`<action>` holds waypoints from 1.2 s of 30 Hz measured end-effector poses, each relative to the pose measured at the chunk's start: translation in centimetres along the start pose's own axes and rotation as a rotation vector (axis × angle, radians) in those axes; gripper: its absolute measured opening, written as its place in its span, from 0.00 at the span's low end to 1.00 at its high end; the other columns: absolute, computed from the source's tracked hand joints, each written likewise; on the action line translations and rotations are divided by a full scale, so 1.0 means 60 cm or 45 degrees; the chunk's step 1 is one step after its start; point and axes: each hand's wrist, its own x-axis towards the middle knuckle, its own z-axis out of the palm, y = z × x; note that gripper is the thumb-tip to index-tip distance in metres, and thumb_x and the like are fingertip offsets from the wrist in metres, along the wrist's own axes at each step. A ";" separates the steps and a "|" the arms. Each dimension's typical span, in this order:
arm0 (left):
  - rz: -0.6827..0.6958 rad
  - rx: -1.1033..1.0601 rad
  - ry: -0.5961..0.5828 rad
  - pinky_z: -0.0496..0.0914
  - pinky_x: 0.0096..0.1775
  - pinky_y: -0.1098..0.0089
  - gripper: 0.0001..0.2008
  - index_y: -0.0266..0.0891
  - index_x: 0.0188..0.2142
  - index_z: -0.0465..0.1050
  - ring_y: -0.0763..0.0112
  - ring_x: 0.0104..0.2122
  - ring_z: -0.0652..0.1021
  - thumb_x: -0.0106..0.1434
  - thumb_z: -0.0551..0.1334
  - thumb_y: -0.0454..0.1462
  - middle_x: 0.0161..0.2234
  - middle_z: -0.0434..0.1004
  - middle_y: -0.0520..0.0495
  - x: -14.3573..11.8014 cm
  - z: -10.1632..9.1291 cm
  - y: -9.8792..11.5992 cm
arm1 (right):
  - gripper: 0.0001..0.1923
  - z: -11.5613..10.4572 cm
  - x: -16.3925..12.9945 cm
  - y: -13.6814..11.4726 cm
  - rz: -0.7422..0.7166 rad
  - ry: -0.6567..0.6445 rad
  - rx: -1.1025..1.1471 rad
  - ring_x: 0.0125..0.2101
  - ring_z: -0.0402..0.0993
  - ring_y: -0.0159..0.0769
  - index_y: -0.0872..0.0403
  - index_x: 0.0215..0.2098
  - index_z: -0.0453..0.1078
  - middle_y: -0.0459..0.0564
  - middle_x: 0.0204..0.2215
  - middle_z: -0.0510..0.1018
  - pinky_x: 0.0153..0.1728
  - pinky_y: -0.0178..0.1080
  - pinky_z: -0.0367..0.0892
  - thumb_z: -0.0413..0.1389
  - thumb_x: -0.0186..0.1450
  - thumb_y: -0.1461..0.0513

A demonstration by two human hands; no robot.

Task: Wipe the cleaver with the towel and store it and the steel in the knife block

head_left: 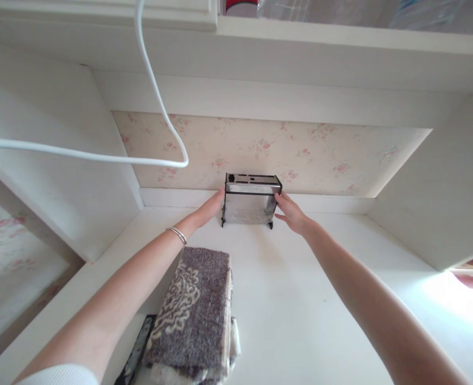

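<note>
A silver, box-like thing with black edges (248, 206) stands at the back of the white surface, close to the wall. It has slots and holes along its upper face and small black feet at its lower corners; I cannot make out its exact kind. My left hand (212, 206) presses against its left side, the fingertips partly hidden behind it. On the opposite side, my right hand (291, 212) grips the edge, with the thumb and fingers near the front corner. The box is held between both hands.
A folded grey-brown towel with a cream pattern (198, 310) lies on the white surface (292, 321), beside a dark flat object (136, 350). A white cable (156, 85) hangs at the upper left. Side panels (432, 187) and an overhead shelf (300, 59) enclose the floral-papered recess.
</note>
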 end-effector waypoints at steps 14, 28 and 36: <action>-0.169 0.317 0.195 0.66 0.49 0.68 0.17 0.43 0.44 0.70 0.64 0.46 0.75 0.62 0.56 0.50 0.43 0.76 0.49 -0.373 -0.116 0.055 | 0.12 0.086 -0.286 0.145 0.759 -0.433 0.421 0.43 0.73 0.41 0.55 0.40 0.70 0.56 0.48 0.73 0.44 0.47 0.69 0.59 0.58 0.60; -0.275 0.800 0.319 0.72 0.35 0.72 0.15 0.46 0.41 0.71 0.69 0.31 0.78 0.63 0.53 0.49 0.37 0.78 0.50 -0.582 -0.097 -0.079 | 0.17 0.217 -0.346 0.157 0.799 -0.608 0.438 0.33 0.77 0.36 0.61 0.41 0.71 0.57 0.37 0.80 0.41 0.38 0.71 0.63 0.56 0.61; -0.391 0.813 0.311 0.70 0.37 0.69 0.15 0.46 0.41 0.69 0.66 0.33 0.78 0.64 0.51 0.49 0.38 0.78 0.49 -0.564 -0.088 -0.084 | 0.17 0.201 -0.362 0.147 0.783 -0.689 0.569 0.39 0.78 0.40 0.60 0.43 0.71 0.57 0.40 0.80 0.49 0.41 0.67 0.63 0.57 0.63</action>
